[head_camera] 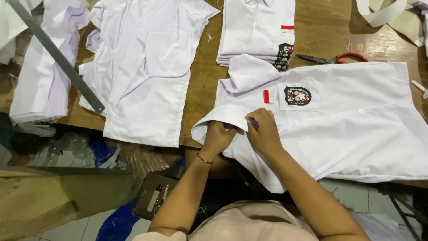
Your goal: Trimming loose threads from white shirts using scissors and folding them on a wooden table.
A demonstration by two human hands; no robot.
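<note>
Both hands, left hand (217,136) and right hand (263,130), pinched the white shirt (347,134) sleeve at the surface (200,76) near edge, perhaps steadying its hem.

Both arms are bare from the short sleeves down to the hands. The top is a pale pinkish-beige cloth, plain with no print, and its sleeve hems show near the bottom edge of the view. The left hand (217,137) has a thin dark bracelet (204,159) around its wrist. The right hand (264,132) wears no ring, watch or band that shows.
</note>
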